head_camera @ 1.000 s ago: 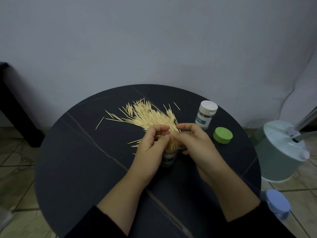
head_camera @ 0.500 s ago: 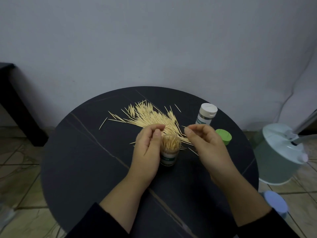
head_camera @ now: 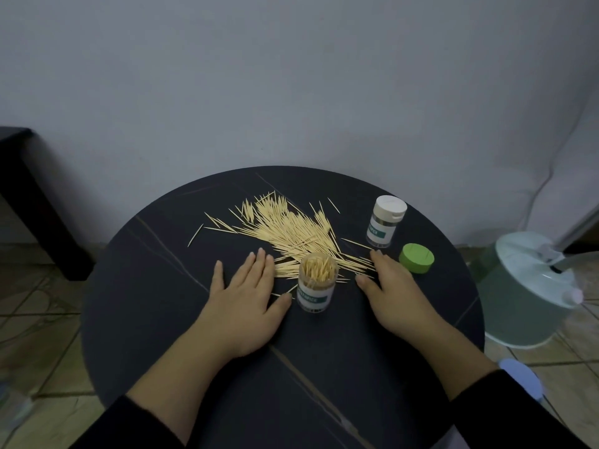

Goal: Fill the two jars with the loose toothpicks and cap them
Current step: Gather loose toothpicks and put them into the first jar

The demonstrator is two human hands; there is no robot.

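Toothpicks [head_camera: 285, 231]: thin pale wooden sticks, fanned in a loose heap on the far half of the round dark table [head_camera: 162, 319]
Open jar [head_camera: 317, 283]: clear cylinder, upright, uncapped, packed with sticks on end, between both hands
Left hand [head_camera: 246, 303]: flat on the tabletop, fingers straight, holding nothing
Right hand [head_camera: 392, 296]: palm down, fingers relaxed, empty, fingertips at the heap's near edge
Capped jar [head_camera: 385, 222]: white flip top, upright, far right
Green lid [head_camera: 416, 258]: round, matte, just beside the right hand

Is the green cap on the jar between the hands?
No: the green cap lies on the table by the right hand, apart from the jar, whose open mouth shows toothpicks.
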